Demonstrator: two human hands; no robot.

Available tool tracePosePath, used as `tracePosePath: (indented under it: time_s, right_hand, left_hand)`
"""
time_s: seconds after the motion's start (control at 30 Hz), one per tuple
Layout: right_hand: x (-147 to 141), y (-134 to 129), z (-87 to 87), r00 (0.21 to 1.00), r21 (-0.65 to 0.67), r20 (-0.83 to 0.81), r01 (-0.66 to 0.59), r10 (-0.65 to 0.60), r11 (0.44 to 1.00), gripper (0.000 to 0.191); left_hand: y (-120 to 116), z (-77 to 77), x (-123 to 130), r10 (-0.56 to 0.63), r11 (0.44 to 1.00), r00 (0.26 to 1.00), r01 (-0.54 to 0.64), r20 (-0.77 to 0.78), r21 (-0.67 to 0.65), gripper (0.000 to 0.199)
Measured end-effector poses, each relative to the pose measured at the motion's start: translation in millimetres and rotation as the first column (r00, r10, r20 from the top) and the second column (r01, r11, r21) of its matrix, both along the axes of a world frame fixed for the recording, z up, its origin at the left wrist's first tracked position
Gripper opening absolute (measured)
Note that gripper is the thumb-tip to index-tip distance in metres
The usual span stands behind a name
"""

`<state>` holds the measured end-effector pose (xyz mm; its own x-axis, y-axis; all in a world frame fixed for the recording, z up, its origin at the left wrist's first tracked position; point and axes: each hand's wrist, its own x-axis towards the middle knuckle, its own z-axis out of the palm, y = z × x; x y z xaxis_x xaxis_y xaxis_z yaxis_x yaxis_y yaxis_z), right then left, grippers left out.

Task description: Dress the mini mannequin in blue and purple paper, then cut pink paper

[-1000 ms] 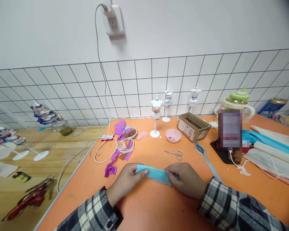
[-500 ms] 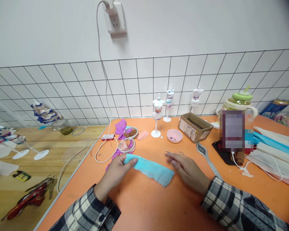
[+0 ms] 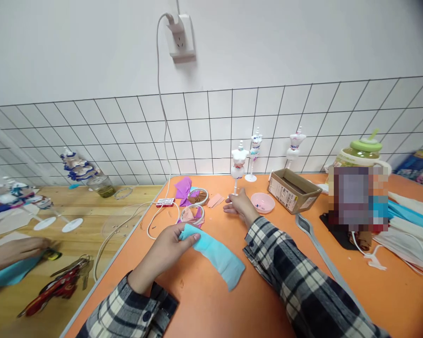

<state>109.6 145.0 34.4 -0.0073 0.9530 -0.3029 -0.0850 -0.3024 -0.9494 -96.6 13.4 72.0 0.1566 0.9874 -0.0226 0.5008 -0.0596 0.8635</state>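
Observation:
My left hand [image 3: 174, 241] pinches one end of a turquoise strip [image 3: 215, 256] of thin, crinkled paper or cloth, and the rest hangs out to the right over the orange table. My right hand [image 3: 239, 206] reaches forward with its fingers apart, at the base of a small white mannequin stand [image 3: 240, 162]. The hand covers most of that base, so I cannot tell whether it touches it. Just right of this hand is a pink dish [image 3: 262, 203] with tiny bits in it. Thin bands of colour cross the mannequin's waist.
Two more mannequins [image 3: 255, 145] stand behind. A cardboard box [image 3: 293, 190], a grey strap [image 3: 308, 232] and a lidded drink jug [image 3: 361, 152] are to the right. Tape rolls [image 3: 193, 214] lie left. At far left, another person's hand [image 3: 21, 253] is near red-handled tools [image 3: 52, 291].
My right hand has moved forward and left, from beside the strip to the mannequin's base. The strip's free end has swung down and left. Another person's hand has appeared at far left.

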Motion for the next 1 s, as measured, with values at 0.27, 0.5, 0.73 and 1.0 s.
tracePosePath:
  time_s: [0.27, 0.5, 0.73, 1.0]
  right_hand:
    - [-8.4, 23.8, -20.8, 0.987, -0.021, 0.159, 0.016, -0.013, 1.0, 0.034]
    - [-9.5, 0.4, -27.0, 0.929, -0.003, 0.36, -0.086, 0.081, 0.996, 0.033]
    - [-9.1, -48.2, -34.5, 0.783, 0.075, 0.583, -0.315, 0.215, 0.946, 0.017]
    - [2.7, -69.9, -22.1, 0.596, 0.163, 0.771, -0.523, 0.223, 0.837, 0.028]
  left_hand:
    - [1.4, -6.3, -3.4, -0.061, 0.998, 0.998, 0.062, -0.015, 0.026, 0.026]
    - [2.3, -8.3, -2.0, -0.113, 0.992, 0.993, 0.115, -0.046, 0.047, 0.024]
    - [-4.6, -9.5, 5.3, -0.209, 0.977, 0.978, 0.21, -0.015, 0.045, 0.021]
    - [-13.4, -16.5, 16.9, -0.329, 0.941, 0.944, 0.33, -0.027, 0.074, 0.021]
